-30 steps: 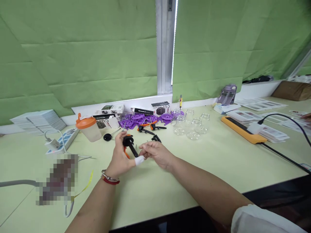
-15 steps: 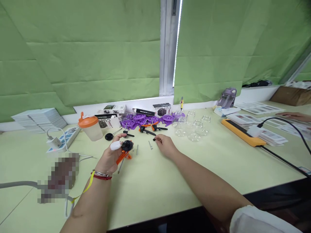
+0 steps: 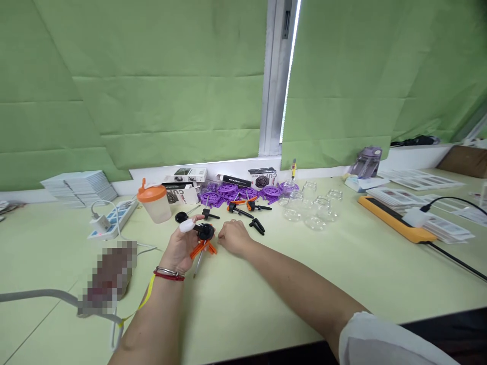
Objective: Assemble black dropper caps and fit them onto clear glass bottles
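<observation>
My left hand [image 3: 181, 246] rests on the pale green table and grips a small black and orange clamp part [image 3: 204, 239]; a white finger cot covers one fingertip. My right hand [image 3: 233, 236] sits just right of that part, fingers curled in a pinch on something too small to make out. A thin metal pin [image 3: 197, 263] lies below the part. A loose black piece [image 3: 257, 225] lies to the right of my right hand.
Behind my hands lie purple plastic wheels [image 3: 228, 192], small boxes [image 3: 187, 176], an orange-lidded cup [image 3: 154, 202] and several clear glass jars [image 3: 312, 207]. A power strip [image 3: 112, 221] sits left, an orange strip [image 3: 395, 219] with a black cable right. Stacks of leaflets [image 3: 79, 186] line the window sill.
My right hand came back from the loose pieces to beside the part in my left hand. The view has shifted, so everything sits a little further right.
</observation>
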A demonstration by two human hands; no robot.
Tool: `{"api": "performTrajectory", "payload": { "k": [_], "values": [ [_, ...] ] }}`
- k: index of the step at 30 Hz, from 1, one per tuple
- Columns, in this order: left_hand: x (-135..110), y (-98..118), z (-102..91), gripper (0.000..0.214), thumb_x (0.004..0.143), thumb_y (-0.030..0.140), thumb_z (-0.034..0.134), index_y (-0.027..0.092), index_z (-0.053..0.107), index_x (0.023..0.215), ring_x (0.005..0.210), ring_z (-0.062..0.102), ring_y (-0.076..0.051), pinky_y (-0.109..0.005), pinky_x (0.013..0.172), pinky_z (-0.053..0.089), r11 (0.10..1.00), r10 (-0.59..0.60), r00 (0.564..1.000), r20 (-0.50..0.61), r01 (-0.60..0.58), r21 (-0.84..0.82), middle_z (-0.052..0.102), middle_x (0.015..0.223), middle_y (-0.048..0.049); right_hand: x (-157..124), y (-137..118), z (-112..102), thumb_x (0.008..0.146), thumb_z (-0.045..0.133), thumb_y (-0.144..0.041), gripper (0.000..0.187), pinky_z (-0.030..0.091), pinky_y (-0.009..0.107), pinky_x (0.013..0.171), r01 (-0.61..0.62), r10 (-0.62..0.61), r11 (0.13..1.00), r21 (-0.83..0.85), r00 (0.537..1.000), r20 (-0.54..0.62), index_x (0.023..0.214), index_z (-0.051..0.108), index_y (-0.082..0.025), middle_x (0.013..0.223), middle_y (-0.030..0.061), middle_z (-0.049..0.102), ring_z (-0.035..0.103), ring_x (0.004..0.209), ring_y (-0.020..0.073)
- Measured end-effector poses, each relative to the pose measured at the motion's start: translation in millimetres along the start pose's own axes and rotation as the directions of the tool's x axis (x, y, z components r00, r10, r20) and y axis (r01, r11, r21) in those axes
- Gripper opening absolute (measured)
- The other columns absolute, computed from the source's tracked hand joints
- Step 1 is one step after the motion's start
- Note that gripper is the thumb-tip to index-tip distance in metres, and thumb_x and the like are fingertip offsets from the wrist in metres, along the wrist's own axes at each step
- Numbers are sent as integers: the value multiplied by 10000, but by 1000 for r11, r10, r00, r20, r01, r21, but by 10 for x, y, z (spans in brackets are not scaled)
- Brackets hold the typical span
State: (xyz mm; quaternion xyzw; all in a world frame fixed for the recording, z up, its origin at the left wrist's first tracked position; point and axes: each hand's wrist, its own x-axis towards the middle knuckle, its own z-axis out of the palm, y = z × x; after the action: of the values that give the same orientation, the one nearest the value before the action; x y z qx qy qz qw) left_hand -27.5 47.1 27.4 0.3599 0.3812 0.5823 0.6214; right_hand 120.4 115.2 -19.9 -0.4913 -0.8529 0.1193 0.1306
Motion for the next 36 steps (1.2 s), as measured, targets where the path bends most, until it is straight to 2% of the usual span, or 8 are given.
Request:
{"api": "performTrajectory", "payload": {
  "k": [5,12,17,27,29,32,34,36],
  "values": [
    [28,-17,-19,431,696,393,616,153,578,1051,685,655,-264,-270,421,446,1000,-4,999,34,5,-26,659,759,-87,37,7,67,811,619,-256,165,282,336,770,-8,8,1000,6,1000,4,865,775,-257,920,70,713,536,928,233],
    [56,-35,-59,420,706,409,611,146,580,1032,666,651,-256,-273,397,445,998,-6,999,42,8,-54,660,785,-98,88,-20,41,765,622,-190,180,290,335,785,-30,30,999,13,999,17,860,766,-242,872,68,727,558,899,226],
    [62,-1,-80,416,697,425,613,151,583,1008,690,654,-258,-257,388,432,999,0,1000,21,0,-42,659,791,-94,139,-15,50,784,651,-264,134,289,345,817,16,-16,1000,10,998,62,865,756,-262,894,47,728,564,928,225],
    [77,-13,-77,421,704,402,617,138,585,1030,648,641,-245,-261,374,432,997,-48,997,53,51,-60,647,782,-93,154,-78,32,763,615,-104,119,292,325,817,143,-133,988,-57,980,148,795,708,-170,877,81,700,574,884,211],
    [75,-12,-78,427,713,392,612,130,583,1048,648,645,-253,-265,374,433,997,-57,997,56,60,-54,650,779,-97,124,-75,32,781,577,-80,147,293,316,816,170,-163,984,-53,980,115,814,695,-159,889,80,692,569,884,198],
    [67,-8,-74,433,719,408,605,133,577,1053,657,655,-268,-269,375,435,996,-75,994,83,79,-41,655,776,-103,93,-19,4,819,531,-88,157,310,307,800,151,-149,988,35,988,-40,815,671,-158,849,61,683,564,822,169],
    [64,-15,-62,432,728,429,595,142,570,1049,666,662,-280,-273,378,439,993,-113,987,113,115,-13,657,780,-108,83,64,-57,831,537,-119,130,339,292,759,78,-48,981,180,985,-166,810,659,-160,803,44,672,555,766,152],
    [67,-44,-39,426,743,447,577,155,557,1052,669,667,-285,-279,383,447,984,-180,972,150,178,26,660,794,-112,54,177,-153,823,553,-134,101,368,268,686,0,95,916,402,972,-217,813,650,-159,759,28,651,540,700,133]
  ]
}}
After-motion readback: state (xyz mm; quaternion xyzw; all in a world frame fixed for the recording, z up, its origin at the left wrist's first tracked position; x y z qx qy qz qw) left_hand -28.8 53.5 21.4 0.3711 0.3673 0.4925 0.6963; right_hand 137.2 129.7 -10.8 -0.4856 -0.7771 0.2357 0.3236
